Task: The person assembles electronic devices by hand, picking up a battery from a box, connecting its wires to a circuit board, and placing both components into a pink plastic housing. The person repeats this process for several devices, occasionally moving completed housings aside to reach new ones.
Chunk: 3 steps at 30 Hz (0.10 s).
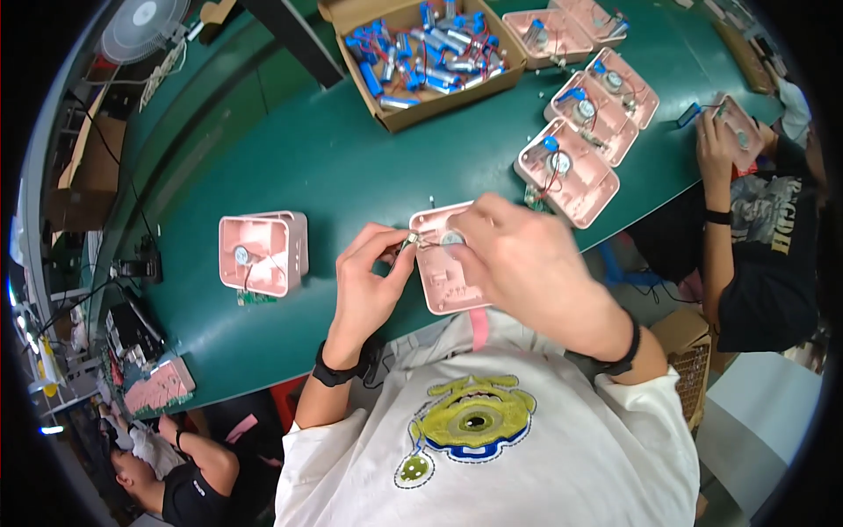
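Observation:
A pink plastic housing half (443, 290) lies open side up on the green table in front of me. Inside it sits a round silver speaker (451, 238) with thin wires. At the housing's upper left edge, my left hand (369, 277) is closed in a pinch on a small pale connector (412, 238). My right hand (522, 263) reaches over the housing's right part, its fingers bent together beside the speaker. Part of the housing is hidden under that hand, and what its fingertips hold cannot be made out.
Another pink housing (294, 255) stands to the left, a green circuit board (255, 299) beside it. A cardboard box (421, 112) of blue and silver cylindrical cells is at the back. Several open pink housings (580, 189) line the right. Co-workers sit at right and lower left; one handles a pink housing (742, 132).

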Available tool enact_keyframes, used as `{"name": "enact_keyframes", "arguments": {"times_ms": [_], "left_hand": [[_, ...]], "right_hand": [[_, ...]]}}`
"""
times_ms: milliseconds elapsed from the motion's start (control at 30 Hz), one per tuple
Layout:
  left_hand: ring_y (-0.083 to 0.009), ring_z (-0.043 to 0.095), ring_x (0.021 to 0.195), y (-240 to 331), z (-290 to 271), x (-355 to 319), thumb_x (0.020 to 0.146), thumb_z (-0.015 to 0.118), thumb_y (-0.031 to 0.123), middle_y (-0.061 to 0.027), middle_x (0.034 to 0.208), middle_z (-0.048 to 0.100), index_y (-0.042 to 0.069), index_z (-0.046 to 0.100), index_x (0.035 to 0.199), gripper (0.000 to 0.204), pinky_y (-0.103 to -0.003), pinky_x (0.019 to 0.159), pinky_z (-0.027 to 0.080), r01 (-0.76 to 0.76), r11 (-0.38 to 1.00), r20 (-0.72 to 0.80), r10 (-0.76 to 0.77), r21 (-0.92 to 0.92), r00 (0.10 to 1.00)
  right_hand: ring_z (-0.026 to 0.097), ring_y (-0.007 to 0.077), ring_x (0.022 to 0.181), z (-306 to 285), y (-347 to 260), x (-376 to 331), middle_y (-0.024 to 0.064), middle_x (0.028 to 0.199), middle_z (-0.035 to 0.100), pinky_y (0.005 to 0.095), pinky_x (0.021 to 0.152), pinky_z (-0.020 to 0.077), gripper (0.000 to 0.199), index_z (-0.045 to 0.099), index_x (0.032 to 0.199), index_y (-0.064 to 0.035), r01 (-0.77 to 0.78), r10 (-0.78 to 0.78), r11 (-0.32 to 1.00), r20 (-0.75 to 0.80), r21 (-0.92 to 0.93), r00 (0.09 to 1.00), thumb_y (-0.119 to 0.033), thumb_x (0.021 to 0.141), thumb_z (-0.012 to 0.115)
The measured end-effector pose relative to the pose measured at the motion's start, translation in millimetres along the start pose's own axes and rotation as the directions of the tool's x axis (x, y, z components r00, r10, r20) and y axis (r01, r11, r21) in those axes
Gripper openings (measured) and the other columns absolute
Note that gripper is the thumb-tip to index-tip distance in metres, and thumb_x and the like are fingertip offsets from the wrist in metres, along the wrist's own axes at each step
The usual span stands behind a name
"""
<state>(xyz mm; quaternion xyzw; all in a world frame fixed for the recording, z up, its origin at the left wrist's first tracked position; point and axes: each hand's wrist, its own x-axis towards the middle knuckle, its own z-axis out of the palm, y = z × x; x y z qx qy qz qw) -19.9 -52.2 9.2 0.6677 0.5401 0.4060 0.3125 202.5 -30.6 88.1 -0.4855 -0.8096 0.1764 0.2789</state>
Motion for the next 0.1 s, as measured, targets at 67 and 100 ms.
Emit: {"name": "enact_keyframes", "arguments": {"times_ms": [67, 100], "left_hand": [[-0.022, 0.07, 0.08, -4, -6, 11, 0.091, 0.077, -0.001, -0.0111, 0.101, 0.073, -0.002, 0.077, 0.11, 0.018, -0.029, 0.073, 0.057, 0.102, 0.991, 0.13, -0.091, -0.081, 0.987], [-0.0226, 0.071, 0.081, -6, -8, 20, 0.093, 0.076, 0.001, -0.0114, 0.103, 0.073, -0.002, 0.077, 0.111, 0.018, -0.029, 0.074, 0.057, 0.151, 0.982, 0.211, -0.124, -0.115, 0.97]], "right_hand": [[0.074, 0.0358, 0.077, -34, 2, 18, 0.0158, 0.09, 0.072, 0.0446, 0.067, 0.0593, 0.013, 0.076, 0.1, -0.005, 0.002, 0.005, 0.985, 0.04, -0.173, 0.999, -0.013, 0.091, 0.077], [0.075, 0.0364, 0.08, -43, 17, 39, 0.0132, 0.112, 0.074, 0.0433, 0.07, 0.0601, 0.019, 0.076, 0.11, -0.0076, 0.019, -0.006, 0.979, 0.066, -0.201, 0.998, -0.016, 0.093, 0.076]]}}
